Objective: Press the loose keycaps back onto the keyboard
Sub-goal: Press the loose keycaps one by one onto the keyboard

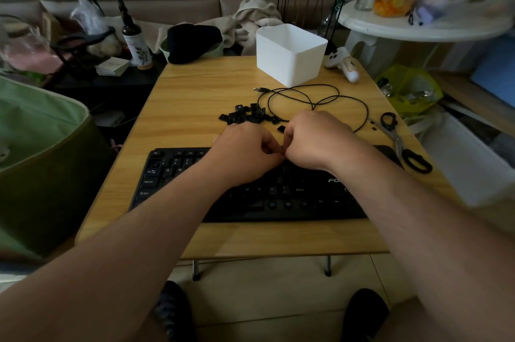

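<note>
black keyboard (250, 196) lies across the near half of the wooden table (195, 96), several sockets in its lower rows bare; over its upper middle the left hand (245, 154) and right hand (315, 140) meet knuckle to knuckle, fingers of both curled tight with tips pinched together at one spot, though what they pinch is too small and dark to tell; at 12 o'clock from the hands, just beyond them, a heap of loose keycaps (245, 115) sits on the wood, one stray keycap (281, 128) beside the right hand; at 1 o'clock a black cable (306, 101) loops; at 3 o'clock scissors (401, 143) lie; farthest, a white bin (289, 54).
</note>
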{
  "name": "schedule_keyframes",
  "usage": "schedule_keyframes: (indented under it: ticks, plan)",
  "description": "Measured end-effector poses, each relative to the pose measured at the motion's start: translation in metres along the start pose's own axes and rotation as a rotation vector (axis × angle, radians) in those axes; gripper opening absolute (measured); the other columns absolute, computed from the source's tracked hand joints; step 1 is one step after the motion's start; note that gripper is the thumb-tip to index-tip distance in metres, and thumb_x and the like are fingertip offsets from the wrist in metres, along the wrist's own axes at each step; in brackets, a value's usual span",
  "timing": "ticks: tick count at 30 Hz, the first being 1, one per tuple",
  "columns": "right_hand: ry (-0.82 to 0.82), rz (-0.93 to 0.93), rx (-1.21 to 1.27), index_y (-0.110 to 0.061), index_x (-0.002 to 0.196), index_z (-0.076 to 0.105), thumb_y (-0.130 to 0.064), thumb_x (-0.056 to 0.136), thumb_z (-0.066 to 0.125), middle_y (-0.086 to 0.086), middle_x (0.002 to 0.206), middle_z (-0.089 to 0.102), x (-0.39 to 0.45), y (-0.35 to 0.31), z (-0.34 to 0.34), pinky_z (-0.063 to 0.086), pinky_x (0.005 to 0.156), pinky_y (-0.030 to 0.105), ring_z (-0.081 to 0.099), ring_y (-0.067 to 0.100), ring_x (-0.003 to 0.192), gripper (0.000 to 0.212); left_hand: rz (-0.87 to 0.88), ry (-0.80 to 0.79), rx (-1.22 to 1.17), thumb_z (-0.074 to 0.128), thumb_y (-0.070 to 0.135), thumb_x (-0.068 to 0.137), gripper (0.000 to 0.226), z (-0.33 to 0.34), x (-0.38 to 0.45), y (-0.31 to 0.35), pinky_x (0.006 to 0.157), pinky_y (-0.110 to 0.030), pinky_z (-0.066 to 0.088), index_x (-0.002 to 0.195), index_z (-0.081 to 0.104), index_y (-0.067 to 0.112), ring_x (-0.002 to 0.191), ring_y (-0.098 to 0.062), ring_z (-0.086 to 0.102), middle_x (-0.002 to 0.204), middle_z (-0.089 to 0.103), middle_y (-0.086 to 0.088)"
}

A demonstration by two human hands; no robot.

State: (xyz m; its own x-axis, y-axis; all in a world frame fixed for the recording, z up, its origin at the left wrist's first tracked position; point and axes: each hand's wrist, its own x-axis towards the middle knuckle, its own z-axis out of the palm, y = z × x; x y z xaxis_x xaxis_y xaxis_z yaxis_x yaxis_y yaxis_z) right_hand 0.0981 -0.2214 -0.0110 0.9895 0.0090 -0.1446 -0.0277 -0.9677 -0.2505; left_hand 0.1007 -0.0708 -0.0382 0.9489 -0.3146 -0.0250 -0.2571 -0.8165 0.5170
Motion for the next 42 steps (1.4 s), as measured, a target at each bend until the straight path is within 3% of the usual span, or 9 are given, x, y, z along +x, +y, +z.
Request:
schedule_keyframes:
  ticks: [6,11,14,18,23,29,32,36,42]
  plan:
    - [0.003,-0.024,-0.043,-0.026,0.085,0.069,-0.017,0.079,0.064,-0.004,0.089,0.063,-0.003,-0.004,-0.002,0.036,0.075,0.039,0.057,0.023,0.085,0.012,-0.002,-0.013,0.002,0.072,0.044,0.088,0.015,-0.003,-0.001,0.003,0.091,-0.041,0.057,0.075,0.064,0.043,0.089,-0.012,0.067,0.085,0.07,0.016]
    - [0.074,-0.084,-0.191,-0.025,0.078,0.053,-0.019,0.084,0.064,-0.002,0.083,0.057,-0.009,-0.01,0.0,0.03,0.077,0.043,0.052,0.024,0.082,0.014,0.007,-0.013,0.012,0.072,0.033,0.087,0.026,-0.003,0.001,0.001,0.076,-0.034,0.053,0.065,0.061,0.04,0.075,-0.006,0.061,0.072,0.065,0.016]
    - [0.092,-0.115,-0.212,-0.027,0.082,0.058,-0.022,0.086,0.065,-0.004,0.085,0.058,-0.008,-0.007,0.0,0.03,0.078,0.043,0.053,0.024,0.085,0.009,0.007,-0.03,-0.009,0.073,0.035,0.088,0.019,-0.004,0.001,0.0,0.075,-0.031,0.053,0.07,0.067,0.04,0.078,-0.006,0.064,0.076,0.068,0.016]
    - [-0.033,-0.137,0.06,-0.036,0.087,0.075,-0.027,0.089,0.075,-0.017,0.088,0.063,-0.004,0.023,-0.002,0.048,0.078,0.032,0.06,0.014,0.091,0.01,0.006,-0.059,-0.06,0.075,0.036,0.09,0.005,-0.008,0.0,-0.003,0.066,-0.024,0.048,0.091,0.079,0.038,0.078,-0.001,0.064,0.083,0.072,0.016]
    - [-0.033,-0.166,0.282,-0.038,0.086,0.077,-0.03,0.09,0.079,-0.019,0.084,0.067,-0.009,0.043,0.007,0.042,0.064,0.021,0.06,-0.001,0.082,0.009,0.004,-0.077,-0.075,0.075,0.036,0.091,0.006,-0.011,0.0,-0.006,0.064,-0.021,0.044,0.094,0.08,0.038,0.075,-0.001,0.063,0.082,0.071,0.015]
    - [0.006,-0.172,0.22,-0.033,0.095,0.08,-0.041,0.088,0.079,-0.016,0.084,0.066,-0.013,0.034,0.009,0.047,0.067,0.025,0.059,0.003,0.082,0.01,0.001,-0.07,-0.077,0.076,0.036,0.089,0.005,-0.007,0.002,-0.001,0.066,-0.023,0.046,0.086,0.077,0.041,0.078,-0.003,0.063,0.082,0.07,0.015]
    - [0.072,-0.131,0.085,-0.033,0.091,0.077,-0.047,0.087,0.077,-0.015,0.083,0.062,-0.013,0.027,0.01,0.053,0.081,0.037,0.06,0.014,0.088,0.015,0.006,-0.07,-0.061,0.073,0.033,0.091,0.008,-0.007,0.002,0.0,0.065,-0.024,0.045,0.088,0.076,0.041,0.079,-0.003,0.063,0.082,0.069,0.015]
    - [0.135,-0.151,-0.122,-0.029,0.082,0.066,-0.045,0.091,0.074,-0.007,0.079,0.053,-0.013,0.014,0.014,0.039,0.078,0.04,0.051,0.025,0.09,0.02,0.005,-0.075,-0.06,0.071,0.029,0.092,0.014,-0.008,0.0,0.0,0.065,-0.023,0.045,0.093,0.077,0.041,0.081,-0.003,0.063,0.083,0.07,0.018]
    - [0.039,-0.066,0.103,-0.031,0.079,0.072,-0.047,0.081,0.084,-0.011,0.086,0.063,-0.007,0.023,0.009,0.052,0.089,0.045,0.059,0.021,0.095,0.02,0.011,-0.083,-0.061,0.071,0.029,0.093,0.015,-0.009,-0.001,0.0,0.064,-0.021,0.044,0.097,0.078,0.041,0.079,0.001,0.062,0.085,0.07,0.019]
